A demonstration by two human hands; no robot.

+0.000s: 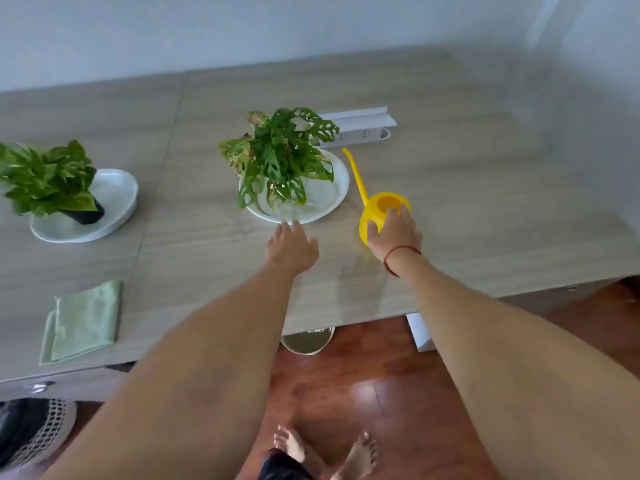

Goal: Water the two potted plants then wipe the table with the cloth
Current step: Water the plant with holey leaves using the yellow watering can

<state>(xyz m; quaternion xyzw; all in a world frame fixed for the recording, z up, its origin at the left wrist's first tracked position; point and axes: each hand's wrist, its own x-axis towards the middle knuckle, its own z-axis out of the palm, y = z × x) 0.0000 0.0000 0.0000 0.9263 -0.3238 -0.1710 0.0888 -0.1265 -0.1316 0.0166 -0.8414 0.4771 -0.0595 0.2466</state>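
1. Right hand (pixel 394 233): fingers (pixel 393 213) and thumb wrapped on the round body of the yellow watering can (pixel 381 216), near its top opening. Can sits on the table (pixel 485 202); whether it's lifted off the surface, can't tell. Red string bracelet (pixel 398 253) on that wrist.
2. Can's long spout (pixel 355 174) runs up and away from the fingers, tip just beside the rim of the middle white plate (pixel 332 199).
3. Left hand (pixel 292 247): holding nothing, fingers loosely spread, fingertips (pixel 287 227) right at the near rim of that plate. Actual contact: can't tell, blurred.
4. Holey-leaf plant (pixel 280 150) stands on that plate, just beyond the left fingertips. Pot hidden under leaves.
5. Second plant (pixel 48 178), black pot (pixel 86 213) tilted, on another white dish (pixel 114 192), well left of the left hand.
6. Green cloth (pixel 83 320) folded flat at the near table edge, left of the left forearm, well apart from both hands.
7. White box (pixel 360 128) behind the middle plant, past the spout tip.
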